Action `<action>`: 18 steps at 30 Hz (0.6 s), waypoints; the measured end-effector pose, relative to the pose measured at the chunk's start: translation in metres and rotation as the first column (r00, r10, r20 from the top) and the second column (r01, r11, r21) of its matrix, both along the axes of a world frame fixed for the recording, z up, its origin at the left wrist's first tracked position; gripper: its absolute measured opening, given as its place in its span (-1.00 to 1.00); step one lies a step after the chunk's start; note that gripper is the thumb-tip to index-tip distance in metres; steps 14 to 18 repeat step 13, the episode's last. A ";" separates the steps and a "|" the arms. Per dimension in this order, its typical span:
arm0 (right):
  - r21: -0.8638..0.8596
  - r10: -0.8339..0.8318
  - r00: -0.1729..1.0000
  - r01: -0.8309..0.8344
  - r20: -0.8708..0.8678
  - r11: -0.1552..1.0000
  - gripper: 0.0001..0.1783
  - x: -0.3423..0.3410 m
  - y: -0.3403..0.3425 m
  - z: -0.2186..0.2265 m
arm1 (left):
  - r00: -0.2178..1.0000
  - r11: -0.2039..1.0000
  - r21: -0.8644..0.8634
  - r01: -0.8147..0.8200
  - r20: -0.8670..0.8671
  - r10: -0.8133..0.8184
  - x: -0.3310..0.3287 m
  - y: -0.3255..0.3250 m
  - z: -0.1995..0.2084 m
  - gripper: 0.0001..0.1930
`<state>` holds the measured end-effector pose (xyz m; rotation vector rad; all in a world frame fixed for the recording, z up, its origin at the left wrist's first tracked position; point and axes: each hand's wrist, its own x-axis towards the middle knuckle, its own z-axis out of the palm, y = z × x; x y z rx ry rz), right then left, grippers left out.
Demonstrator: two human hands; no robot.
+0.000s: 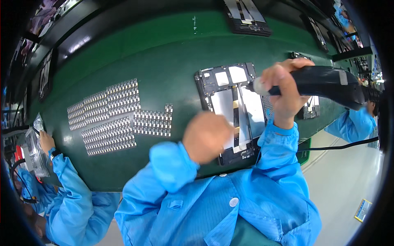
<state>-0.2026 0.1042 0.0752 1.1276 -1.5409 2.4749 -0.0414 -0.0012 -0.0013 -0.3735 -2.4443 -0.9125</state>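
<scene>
An opened tablet (pixel 223 106) with a black frame and silver battery panels lies before me, seemingly on top of others like it. My right hand (pixel 285 92) is wrapped round a black electric screwdriver (pixel 324 84). The tool lies nearly level, its pale collar and tip pointing left over the tablet's upper right part. Over the tablet's left edge, low down, is my left hand (pixel 208 137). Motion smears its fingers, so I cannot tell whether they hold anything.
Sheets of small circuit boards (pixel 123 96) lie left on the green table (pixel 172 57). More opened tablets (pixel 246 18) stand at the back and one (pixel 310 107) at right. A co-worker's hand (pixel 46 141) touches clear plastic bags (pixel 36 151) far left. A black cable (pixel 336 146) runs right.
</scene>
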 end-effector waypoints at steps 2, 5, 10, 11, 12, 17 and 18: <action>-0.018 -0.007 1.000 0.007 0.003 1.000 -0.60 -0.011 0.013 0.000 | 0.992 0.992 -0.023 0.123 -0.019 -0.124 0.019 0.044 0.004 -0.69; -0.045 -0.026 0.999 0.027 0.025 0.999 -0.60 -0.017 0.028 -0.002 | 0.995 0.992 -0.117 0.051 0.095 -0.040 0.032 0.060 -0.004 -0.62; 0.005 -0.046 0.996 0.046 0.078 0.999 -0.61 -0.009 0.043 -0.014 | 0.976 0.981 -0.166 -0.105 0.170 0.134 -0.001 0.003 0.004 -0.55; 0.015 -0.025 0.996 0.024 0.086 1.000 -0.60 -0.007 0.045 -0.016 | 0.967 0.971 -0.204 -0.129 0.191 0.168 -0.013 -0.016 0.008 -0.55; 0.016 0.006 0.995 -0.007 0.096 1.000 -0.60 -0.004 0.044 -0.019 | 0.954 0.955 -0.252 -0.159 0.210 0.215 -0.023 -0.039 0.012 -0.54; -0.012 0.002 0.996 -0.001 0.094 1.000 -0.60 -0.005 0.041 -0.018 | 0.956 0.948 -0.279 -0.154 0.202 0.214 -0.025 -0.044 0.019 -0.54; -0.012 0.002 0.996 -0.001 0.094 1.000 -0.60 -0.005 0.041 -0.018 | 0.956 0.948 -0.279 -0.154 0.202 0.214 -0.025 -0.044 0.019 -0.54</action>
